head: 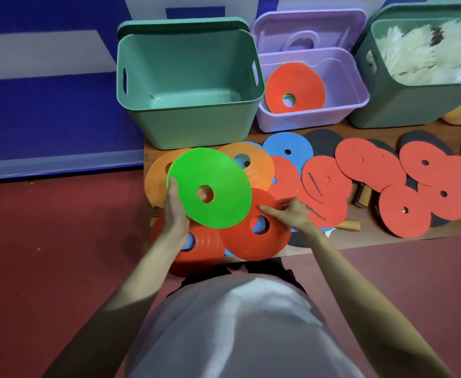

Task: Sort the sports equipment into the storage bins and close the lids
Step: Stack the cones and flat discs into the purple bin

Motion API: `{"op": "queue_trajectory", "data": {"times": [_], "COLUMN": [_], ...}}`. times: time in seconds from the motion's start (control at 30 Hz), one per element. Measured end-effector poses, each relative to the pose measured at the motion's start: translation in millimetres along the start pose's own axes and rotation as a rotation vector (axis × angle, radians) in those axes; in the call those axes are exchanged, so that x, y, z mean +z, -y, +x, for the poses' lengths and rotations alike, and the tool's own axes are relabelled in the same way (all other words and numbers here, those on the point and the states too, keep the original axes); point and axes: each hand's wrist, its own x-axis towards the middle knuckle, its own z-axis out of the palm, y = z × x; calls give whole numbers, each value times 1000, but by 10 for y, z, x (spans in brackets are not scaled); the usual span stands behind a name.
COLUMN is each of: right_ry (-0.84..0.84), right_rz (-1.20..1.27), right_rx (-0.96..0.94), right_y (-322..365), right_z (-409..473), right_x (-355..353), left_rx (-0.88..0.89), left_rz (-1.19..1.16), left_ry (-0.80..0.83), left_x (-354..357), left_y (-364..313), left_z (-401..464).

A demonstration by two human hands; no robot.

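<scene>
Green disc cone (215,184) held up at 9 o'clock above the pile, tilted, bright lime, round hole at centre.

Gripped at its left rim by the left hand (175,205), fingers curled under, thumb on top; right hand (292,211) resting on the red cone stack (254,233) at 6 o'clock, index finger stretched out flat, other fingers loosely bent, holding nothing. Orange cones (254,166) just behind the green one. Flat red discs (325,181) spread toward 3 o'clock over black ones, "BOSSONICE" or similar printed in dark letters, blurred. Teal bin (188,77) at 12 o'clock, open and bare inside; lilac bin (341,77) beside it at 1 o'clock holding a red cone (295,85); dark green bin (387,99) at 2 o'clock filled with white feathers.
</scene>
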Motion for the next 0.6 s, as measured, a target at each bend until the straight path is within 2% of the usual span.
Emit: {"op": "queue_trajectory", "data": {"times": [0.23,0.4,0.47,0.6], "right_ry": [-9,57,77,114], "right_rz": [-42,-70,0,303], "right_rx": [-3,7,-9,-53], "right_y": [182,174,156,228], "right_z": [-216,-360,-407,-630], "right_x": [-72,-75,-122,-352], "left_rx": [47,91,95,111], "left_rz": [50,72,77,60], "left_ry": [-1,19,30,28], "left_x": [-5,-44,-51,-63], "left_y": [-16,-14,-20,-27], "left_z": [-5,13,-3,-12]}}
